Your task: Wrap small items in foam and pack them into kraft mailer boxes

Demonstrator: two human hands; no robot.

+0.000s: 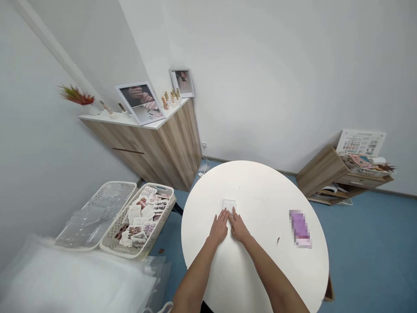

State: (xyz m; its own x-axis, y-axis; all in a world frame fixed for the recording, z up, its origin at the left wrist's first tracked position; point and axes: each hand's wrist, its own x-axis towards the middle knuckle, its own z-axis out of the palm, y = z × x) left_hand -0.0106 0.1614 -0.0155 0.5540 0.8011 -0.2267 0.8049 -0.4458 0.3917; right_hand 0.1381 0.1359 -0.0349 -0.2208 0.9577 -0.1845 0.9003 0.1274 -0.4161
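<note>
A small white square packet (230,202) lay flat near the middle of the round white tabletop (267,195), just beyond the fingertips of both hands. Whether it was a folded film, a sleeve or a thin pouch could not be told, since its white nearly matched the surface beneath it.

The left hand (219,227) was laid palm down, fingers stretched forward and close together, their tips at the packet's near edge. The right hand (239,226) was also palm down and extended, one finger reaching along the packet's right side. The fingertips of the two hands came together there; neither hand appeared to be pinching anything, though the undersides were hidden.

By its look, the packet was probably very light, thin and soft, more likely to crease or slide than to break. If it was plastic, its face would have been slippery, and a push from one side could have skated it across the smooth top. Flat fingertip pressure seemed to suit it best while it lay down. For lifting, a far corner or the far edge, free of the fingers, looked the best place to take hold, with a light pinch and the other hand steadying the near edge.
</note>
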